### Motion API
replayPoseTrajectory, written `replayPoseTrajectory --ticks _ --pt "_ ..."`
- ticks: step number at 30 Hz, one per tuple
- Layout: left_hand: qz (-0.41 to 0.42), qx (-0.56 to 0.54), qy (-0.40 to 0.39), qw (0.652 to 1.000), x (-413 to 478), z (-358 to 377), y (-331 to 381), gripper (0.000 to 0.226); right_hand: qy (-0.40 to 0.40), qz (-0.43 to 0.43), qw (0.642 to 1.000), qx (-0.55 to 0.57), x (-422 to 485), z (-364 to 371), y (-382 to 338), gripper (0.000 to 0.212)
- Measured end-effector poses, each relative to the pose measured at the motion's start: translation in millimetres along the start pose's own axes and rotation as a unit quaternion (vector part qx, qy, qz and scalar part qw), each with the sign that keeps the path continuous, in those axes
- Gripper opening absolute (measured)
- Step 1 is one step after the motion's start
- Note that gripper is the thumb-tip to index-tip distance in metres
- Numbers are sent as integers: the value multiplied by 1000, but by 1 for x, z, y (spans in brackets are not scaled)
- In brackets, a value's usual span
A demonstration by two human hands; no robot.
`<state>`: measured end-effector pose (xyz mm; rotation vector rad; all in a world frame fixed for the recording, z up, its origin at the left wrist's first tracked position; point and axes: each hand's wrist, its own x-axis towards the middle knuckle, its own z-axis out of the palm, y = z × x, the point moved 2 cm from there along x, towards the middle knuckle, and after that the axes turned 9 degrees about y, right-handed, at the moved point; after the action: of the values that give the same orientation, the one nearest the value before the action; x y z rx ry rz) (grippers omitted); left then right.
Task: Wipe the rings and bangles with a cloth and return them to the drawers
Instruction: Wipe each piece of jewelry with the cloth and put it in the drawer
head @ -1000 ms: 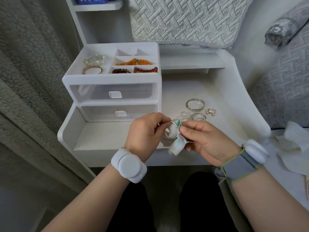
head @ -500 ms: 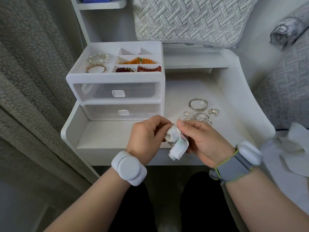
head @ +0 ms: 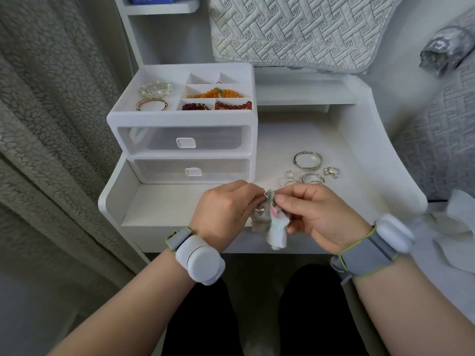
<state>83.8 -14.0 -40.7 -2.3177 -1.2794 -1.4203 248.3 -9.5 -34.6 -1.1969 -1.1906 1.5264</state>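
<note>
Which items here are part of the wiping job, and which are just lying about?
Job: cloth in the right hand; thin bangle in the left hand; wide bangle and rings on the desk; drawers.
Lying about: bead bracelets, pillow, tissue, curtain.

Left hand (head: 226,209) and right hand (head: 317,214) bare; forearms bare. Left wrist: grey fabric strap with lime-green edging (head: 177,237) carrying a white, round, puck-shaped plastic unit (head: 200,263). Right wrist: matching grey green-edged strap (head: 365,255) with a second white round unit (head: 394,233). Legs: black trousers (head: 200,319).
</note>
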Motion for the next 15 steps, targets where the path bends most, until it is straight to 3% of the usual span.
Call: replayPoseTrajectory --ticks 5,11,15 --pt "12 -23 1 1000 -5 2 4 20 21 -29 993 -110 1 3 0 20" --pt "-98 -80 -7 992 -5 0 1 17 25 -44 995 -83 -1 3 -2 20" --pt "-75 -48 -1 996 -5 0 8 17 9 -20 997 -76 -3 8 -3 25"
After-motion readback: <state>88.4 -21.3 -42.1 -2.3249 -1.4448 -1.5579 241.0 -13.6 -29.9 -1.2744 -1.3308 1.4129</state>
